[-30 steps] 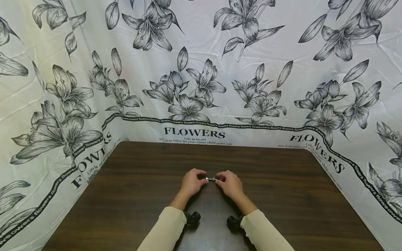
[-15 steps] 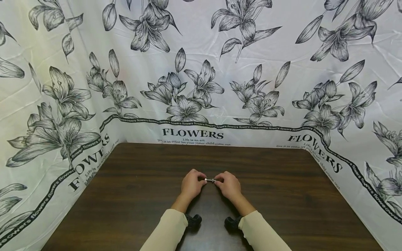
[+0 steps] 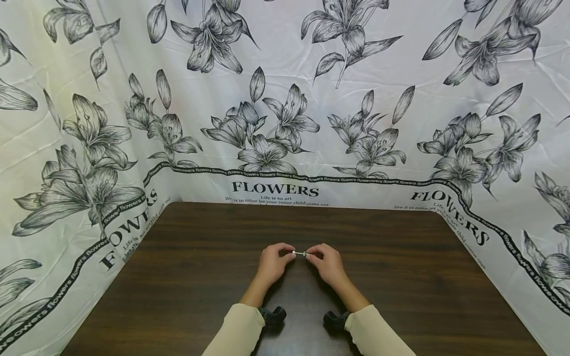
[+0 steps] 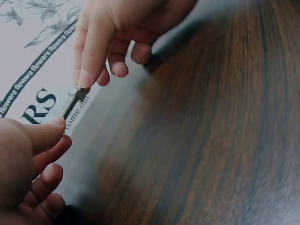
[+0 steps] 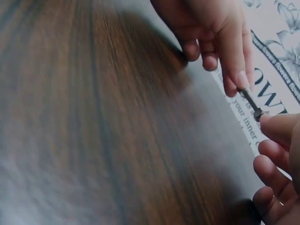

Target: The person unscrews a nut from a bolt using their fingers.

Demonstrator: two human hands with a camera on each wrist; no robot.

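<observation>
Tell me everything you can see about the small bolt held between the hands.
The bolt is thin and looks like grey metal, with screw threads along its shaft. A wider piece, apparently a nut, sits around it nearer the right hand. In the head view it runs sideways over the table, the left hand pinching one end, the right hand the other. Both ends are partly hidden.

A curtained-off table setup; whether home, office or lab cannot be told. White cloth (image 3: 276, 34) printed with black lilies and "FLOWERS" lettering (image 3: 276, 188) surrounds a dark wood-grain table (image 3: 191, 282) on three sides.
</observation>
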